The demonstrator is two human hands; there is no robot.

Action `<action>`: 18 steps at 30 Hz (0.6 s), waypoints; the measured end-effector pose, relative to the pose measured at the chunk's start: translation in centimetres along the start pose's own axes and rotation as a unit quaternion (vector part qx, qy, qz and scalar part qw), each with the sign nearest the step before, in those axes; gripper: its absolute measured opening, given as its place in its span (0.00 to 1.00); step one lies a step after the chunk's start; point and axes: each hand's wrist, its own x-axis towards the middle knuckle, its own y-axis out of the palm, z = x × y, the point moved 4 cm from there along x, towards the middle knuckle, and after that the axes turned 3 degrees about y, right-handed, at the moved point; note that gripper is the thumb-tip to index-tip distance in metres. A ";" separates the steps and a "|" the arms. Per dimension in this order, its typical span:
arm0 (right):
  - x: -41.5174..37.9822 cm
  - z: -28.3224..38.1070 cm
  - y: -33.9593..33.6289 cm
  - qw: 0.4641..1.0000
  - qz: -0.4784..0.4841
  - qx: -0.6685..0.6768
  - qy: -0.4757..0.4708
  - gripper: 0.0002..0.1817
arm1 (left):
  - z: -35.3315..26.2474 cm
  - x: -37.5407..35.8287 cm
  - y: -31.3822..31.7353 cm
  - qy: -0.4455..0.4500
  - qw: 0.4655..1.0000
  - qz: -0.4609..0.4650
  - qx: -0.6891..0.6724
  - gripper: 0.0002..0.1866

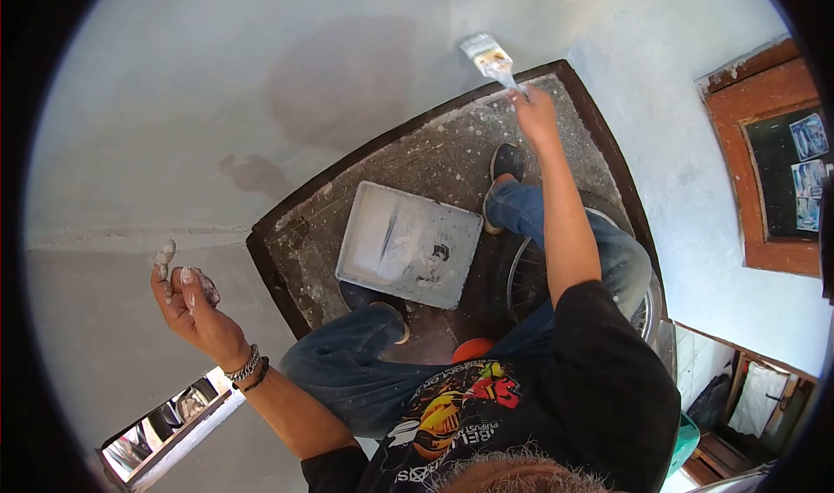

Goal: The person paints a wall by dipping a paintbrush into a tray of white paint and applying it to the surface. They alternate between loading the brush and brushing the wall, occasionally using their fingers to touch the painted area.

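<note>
My right hand [536,115] is closed round the handle of a wide paintbrush [489,56]. The brush's pale, paint-covered head is up against or close to the grey-white wall [486,6], just above the dark skirting; contact cannot be made out. Off to the left, my left hand [198,311] is raised with its fingers loosely bent and apart, smeared with whitish paint. No held object shows in it. Between my feet lies a grey paint tray [410,244], coated inside with white paint and a few dark patches.
Paint spots cover the dark tiled floor [452,158]. A spoked wheel [521,280] is by my right leg, and something red-orange [473,349] lies below the tray. A wood-framed window [764,163] is on the right wall; a narrow opening [165,428] is at lower left.
</note>
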 end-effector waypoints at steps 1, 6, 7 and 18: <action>1.0 -2.6 0.5 0.999 -0.024 -0.043 -0.014 0.18 | 0.0 0.0 0.0 0.000 1.000 -0.002 -0.004 0.19; 3.7 -9.7 5.4 0.989 0.010 -0.143 0.034 0.19 | 0.3 0.0 0.0 -0.007 1.000 0.002 0.003 0.19; 3.8 -9.2 6.2 0.987 0.030 -0.150 0.041 0.20 | 0.4 0.0 0.0 -0.006 1.000 0.004 0.005 0.19; -2.1 11.0 -2.6 0.996 -0.009 -0.011 -0.089 0.19 | -0.9 -0.4 0.1 0.004 1.000 -0.007 -0.012 0.18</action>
